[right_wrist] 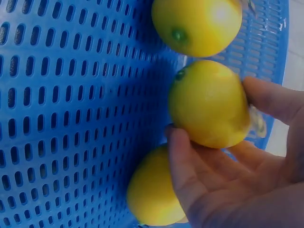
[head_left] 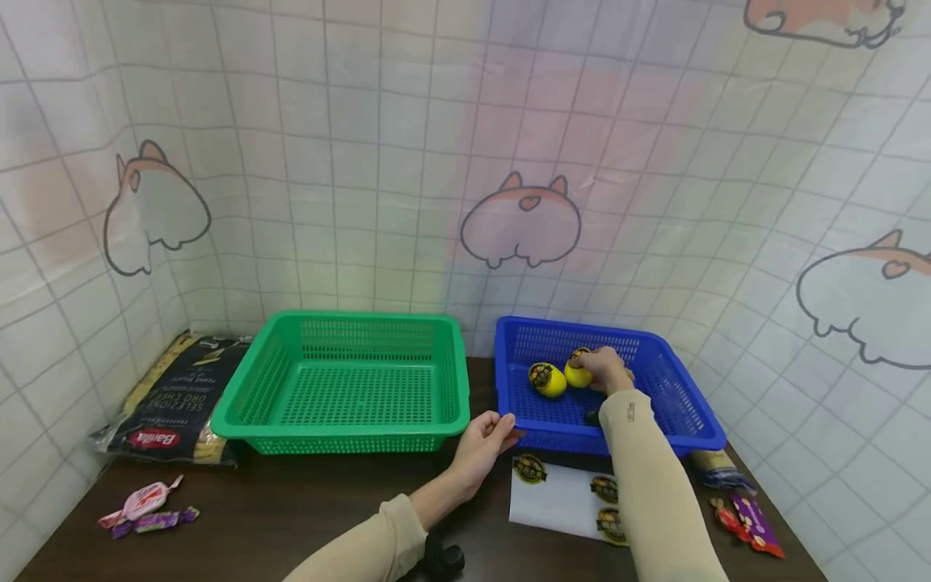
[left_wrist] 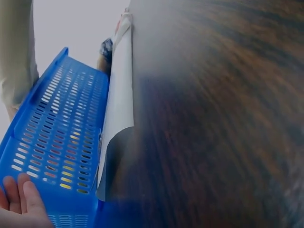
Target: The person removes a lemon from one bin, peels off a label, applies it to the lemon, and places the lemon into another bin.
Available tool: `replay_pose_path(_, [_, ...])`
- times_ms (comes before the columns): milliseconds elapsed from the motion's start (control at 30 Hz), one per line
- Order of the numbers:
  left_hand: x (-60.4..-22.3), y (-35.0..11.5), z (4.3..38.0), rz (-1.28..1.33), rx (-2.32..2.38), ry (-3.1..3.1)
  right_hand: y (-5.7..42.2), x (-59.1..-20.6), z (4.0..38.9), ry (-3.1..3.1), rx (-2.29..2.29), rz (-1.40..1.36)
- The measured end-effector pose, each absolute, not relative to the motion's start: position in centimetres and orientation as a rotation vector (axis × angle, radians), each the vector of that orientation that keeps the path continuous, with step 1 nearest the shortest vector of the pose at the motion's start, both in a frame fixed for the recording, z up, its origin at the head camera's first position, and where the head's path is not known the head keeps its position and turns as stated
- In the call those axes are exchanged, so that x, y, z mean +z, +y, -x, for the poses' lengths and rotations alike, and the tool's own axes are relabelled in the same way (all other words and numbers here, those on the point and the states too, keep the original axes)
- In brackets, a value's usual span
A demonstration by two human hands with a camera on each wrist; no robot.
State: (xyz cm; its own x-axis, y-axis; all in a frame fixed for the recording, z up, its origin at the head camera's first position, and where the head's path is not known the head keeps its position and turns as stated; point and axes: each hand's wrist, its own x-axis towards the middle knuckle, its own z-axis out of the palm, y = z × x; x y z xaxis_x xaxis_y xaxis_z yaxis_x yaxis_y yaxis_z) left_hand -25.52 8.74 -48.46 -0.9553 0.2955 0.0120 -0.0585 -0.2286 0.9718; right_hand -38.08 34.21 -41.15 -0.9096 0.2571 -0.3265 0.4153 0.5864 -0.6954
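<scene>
In the blue plastic basket (head_left: 520, 404), my right hand (head_left: 605, 370) holds a yellow lemon (right_wrist: 209, 102) between thumb and fingers. A second lemon (right_wrist: 197, 23) lies close beside it, and another lemon (right_wrist: 154, 190) sits partly behind my fingers in the right wrist view. The head view shows dark round stickers on the lemons. My left hand (head_left: 482, 449) grips the front left corner of the basket, thumb at the rim and fingers against the outer wall. A small dark object (head_left: 591, 417) is inside, partly hidden by my right sleeve.
A green basket (head_left: 349, 443) stands left of the blue one. A black pasta bag (head_left: 174, 400) lies far left, with wrapped candies (head_left: 145, 501) before it. A white sticker sheet (head_left: 553, 501) lies in front of the blue basket. More candy packets (head_left: 756, 525) and a small bag (head_left: 720, 469) lie right.
</scene>
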Motion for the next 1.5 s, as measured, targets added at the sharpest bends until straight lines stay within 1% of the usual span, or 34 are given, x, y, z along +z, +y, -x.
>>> replay_pose_path(400, [-48.9,9.0,25.1,-0.299,2.288,1.782,33.9,-41.3,37.2,2.641,-1.057,-0.513])
replay_pose_path(667, [-48.9,9.1,24.9,-0.282,2.285,1.789,32.1,-39.3,36.1,2.816,-0.719,-0.520])
replay_pose_path(800, [-48.8,9.1,24.9,-0.280,2.275,1.785,31.3,-38.1,35.8,2.810,-0.581,-0.490])
replay_pose_path(900, [-48.7,9.1,25.0,-0.288,2.270,1.791,30.9,-37.2,35.8,2.775,-0.589,-0.414])
replay_pose_path(1067, [-48.5,9.1,25.3,-0.281,2.262,1.790,30.4,-35.9,35.7,2.708,-0.730,-0.300])
replay_pose_path(1200, [-48.3,9.0,25.3,-0.291,2.257,1.807,29.6,-34.4,35.0,2.735,-0.695,-0.239])
replay_pose_path(1367, [-48.0,8.9,25.3,-0.293,2.262,1.812,27.9,-32.4,33.3,2.817,-0.548,-0.074])
replay_pose_path(1500, [-48.0,8.7,25.1,-0.280,2.237,1.808,26.2,-31.4,31.2,2.871,-0.484,0.152])
